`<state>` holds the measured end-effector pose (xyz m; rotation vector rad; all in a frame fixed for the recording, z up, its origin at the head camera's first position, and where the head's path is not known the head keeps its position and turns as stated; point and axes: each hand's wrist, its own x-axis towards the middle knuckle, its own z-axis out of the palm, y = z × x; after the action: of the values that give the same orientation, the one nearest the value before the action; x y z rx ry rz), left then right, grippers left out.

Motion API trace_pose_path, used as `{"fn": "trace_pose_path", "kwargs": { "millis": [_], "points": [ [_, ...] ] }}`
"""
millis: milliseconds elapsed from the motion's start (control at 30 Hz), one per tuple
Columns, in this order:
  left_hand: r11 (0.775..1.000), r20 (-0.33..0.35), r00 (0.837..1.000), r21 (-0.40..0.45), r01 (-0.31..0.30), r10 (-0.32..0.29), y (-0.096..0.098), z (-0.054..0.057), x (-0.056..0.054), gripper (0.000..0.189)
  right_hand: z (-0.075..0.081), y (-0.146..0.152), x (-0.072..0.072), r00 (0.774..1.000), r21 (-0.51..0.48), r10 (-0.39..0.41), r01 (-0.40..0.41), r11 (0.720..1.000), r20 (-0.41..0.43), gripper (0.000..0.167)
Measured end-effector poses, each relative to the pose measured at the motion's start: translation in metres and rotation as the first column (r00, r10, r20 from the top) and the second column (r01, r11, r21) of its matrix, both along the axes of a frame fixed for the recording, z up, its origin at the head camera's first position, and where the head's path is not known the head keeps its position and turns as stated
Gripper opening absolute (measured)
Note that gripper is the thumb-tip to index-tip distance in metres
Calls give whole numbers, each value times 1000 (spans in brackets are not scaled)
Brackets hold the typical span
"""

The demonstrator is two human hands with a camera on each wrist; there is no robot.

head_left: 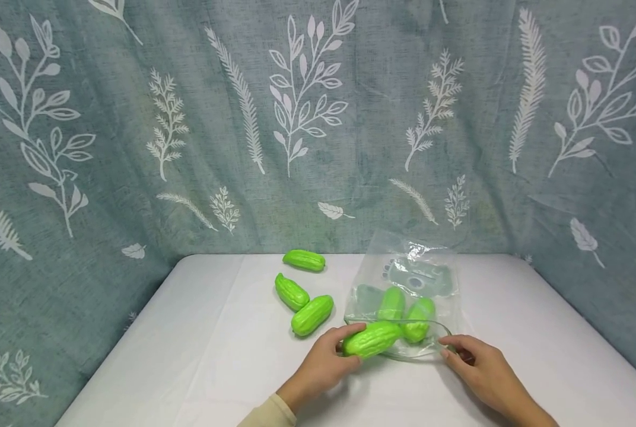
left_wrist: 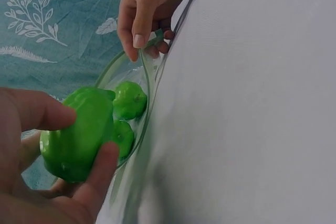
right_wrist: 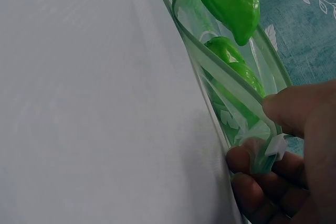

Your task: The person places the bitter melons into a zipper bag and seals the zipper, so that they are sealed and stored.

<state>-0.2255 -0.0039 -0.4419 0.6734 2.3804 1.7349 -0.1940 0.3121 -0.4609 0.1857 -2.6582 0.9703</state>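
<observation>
At the mouth of a clear plastic bag (head_left: 363,270), on the near side of the white tabletop (head_left: 232,350), the left hand (head_left: 326,357) holds a bright green bitter gourd (head_left: 371,340). Its fingers curl round the gourd's left end, thumb on the near side, while the other end points rightward into the line of the rim. In the right wrist view the narrow tip hangs over the bag's mouth; how deep it reaches cannot be told.

The right hand (head_left: 483,363) pinches the right corner of the bag's rim between thumb and fingers, and the mouth stands apart in a loop. Beside those fingers is a small white slider (right_wrist: 276,147).

Inside the bag, close to the mouth, 2 gourds lie side by side: the left inner gourd (head_left: 391,302), its near end hidden behind the held gourd, and the right inner gourd (head_left: 419,319). Farther back the bag bears a pale blue-green print (head_left: 435,279).

Left of the bag, 3 more gourds lie on the tabletop. The far gourd (head_left: 304,260) rests near the back edge, while the middle gourd (head_left: 292,292) and the near gourd (head_left: 312,315) lie close together, perhaps touching.

A beige sleeve (head_left: 270,413) covers the left forearm. Behind everything hangs a teal curtain (head_left: 195,172) with white leaf patterns.
</observation>
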Motion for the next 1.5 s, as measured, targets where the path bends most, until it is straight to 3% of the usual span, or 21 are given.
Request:
{"fn": "trace_pose_path", "kwargs": {
  "millis": [233, 433, 633, 833, 1100, 1233, 1400, 1500],
  "points": [
    [998, -103, 993, -22, 53, -55, 7, -4, 1, 54, 0, 0, 0, 1000, -7, 3, -3, 1000, 3, 24],
    [995, -128, 989, -79, 65, -75, 14, -3, 3, 52, 0, 0, 0, 1000, -3, 6, -6, 1000, -4, 23],
    [986, -193, 978, -157, 48, -79, 18, -4, 2, 51, 1, -1, 0, 1000, -8, -14, 14, 1000, 25, 25],
    [976, -218, 973, -218, 25, -74, 22, -1, 3, 51, 2, -1, 2, 998, -20, -26, 27, 999, 58, 28],
    [944, -261, 963, -329, -20, -71, 29, 3, 1, 53, -1, -2, 2, 999, -21, -18, 18, 1000, -31, 23],
    [914, -319, 945, -400, -66, -72, 34, 3, 1, 54, -2, -3, 2, 996, -12, -20, 19, 1000, -82, 26],
    [852, -426, 900, -502, -149, -93, 37, 0, 2, 52, -2, -3, 1, 990, 10, -1, 3, 1000, -140, 33],
    [836, -462, 881, -520, -176, -102, 38, 0, 3, 52, -2, -2, 1, 989, 20, 9, -6, 1000, -148, 38]
  ]
}}
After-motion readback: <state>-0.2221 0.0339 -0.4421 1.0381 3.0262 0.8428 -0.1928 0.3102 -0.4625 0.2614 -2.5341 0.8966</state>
